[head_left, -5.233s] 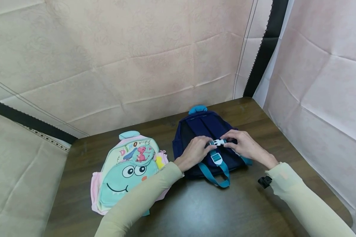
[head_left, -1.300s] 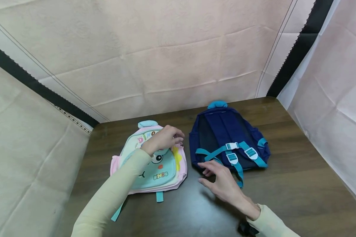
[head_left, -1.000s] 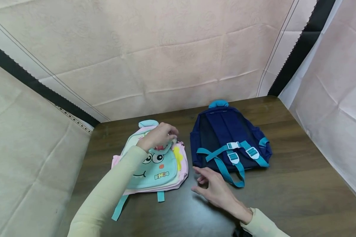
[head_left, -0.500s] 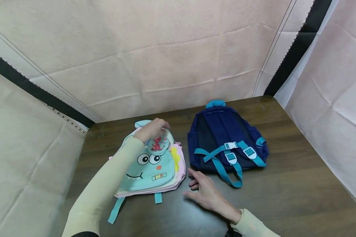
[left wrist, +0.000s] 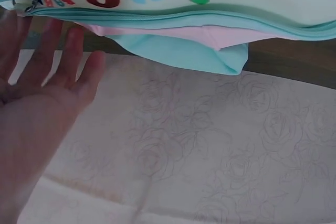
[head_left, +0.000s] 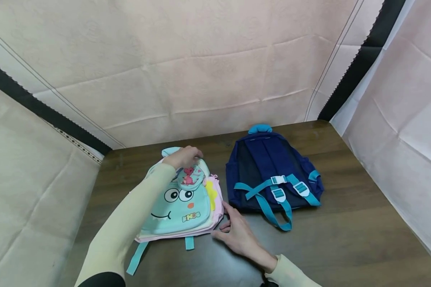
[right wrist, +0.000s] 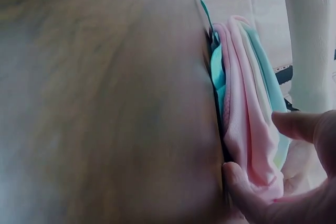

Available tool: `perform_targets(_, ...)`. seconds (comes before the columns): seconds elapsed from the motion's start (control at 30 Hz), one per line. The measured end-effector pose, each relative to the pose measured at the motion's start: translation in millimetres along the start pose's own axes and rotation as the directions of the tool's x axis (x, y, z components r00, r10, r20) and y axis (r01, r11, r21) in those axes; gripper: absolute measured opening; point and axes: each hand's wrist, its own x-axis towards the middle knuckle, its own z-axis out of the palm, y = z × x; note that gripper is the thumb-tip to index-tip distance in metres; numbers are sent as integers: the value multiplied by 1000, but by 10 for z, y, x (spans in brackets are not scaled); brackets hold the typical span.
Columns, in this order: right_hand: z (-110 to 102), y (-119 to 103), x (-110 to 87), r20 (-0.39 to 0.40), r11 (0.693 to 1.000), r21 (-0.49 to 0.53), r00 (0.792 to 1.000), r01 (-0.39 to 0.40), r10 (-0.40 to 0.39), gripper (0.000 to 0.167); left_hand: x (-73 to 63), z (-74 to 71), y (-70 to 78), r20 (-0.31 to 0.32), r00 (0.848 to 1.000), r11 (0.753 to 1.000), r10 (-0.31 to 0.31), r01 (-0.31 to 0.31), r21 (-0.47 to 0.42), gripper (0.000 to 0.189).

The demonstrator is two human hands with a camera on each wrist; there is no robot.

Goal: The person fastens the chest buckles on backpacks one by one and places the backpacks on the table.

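Note:
A small teal, cream and pink backpack (head_left: pixel 179 211) with a cartoon face lies front up on the table. My left hand (head_left: pixel 182 157) is at its top edge beside the teal handle. In the left wrist view, the loosely bent fingers (left wrist: pixel 68 59) reach the teal zipper (left wrist: pixel 157 17), and a zipper pull shows by the fingertips. My right hand (head_left: pixel 238 235) is at the bag's lower right corner. Its thumb and fingers stand apart around the pink side (right wrist: pixel 247 129), as the right wrist view shows; whether they press it is unclear.
A navy backpack (head_left: pixel 269 159) lies back side up to the right, its blue straps joined by a white buckle (head_left: pixel 278 179). Teal straps (head_left: pixel 138 255) stick out below the pink-and-teal bag. Pale cloth walls (head_left: pixel 208 71) stand behind and beside the wooden table (head_left: pixel 352 207).
Earlier both hands were at the navy backpack's white buckle. They have since moved left to the teal and pink backpack, the left hand to its top, the right to its lower corner.

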Motion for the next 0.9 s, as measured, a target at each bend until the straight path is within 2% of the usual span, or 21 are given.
perform_targets(0.23,107,-34,76,-42,997,72,999,-20,23,102,35,23,-41,42,998,999,-48,48,-9,44)
perform_targets(0.63,164,-62,111,-82,997,49,994,-66,70,98,99,85,-104,18,1000,999,-11,12,-41,40)
perform_targets(0.9,227,-77,116,-149,978,154,976,-137,160,96,207,103,-135,1,1000,999,18,-18,-41,32)
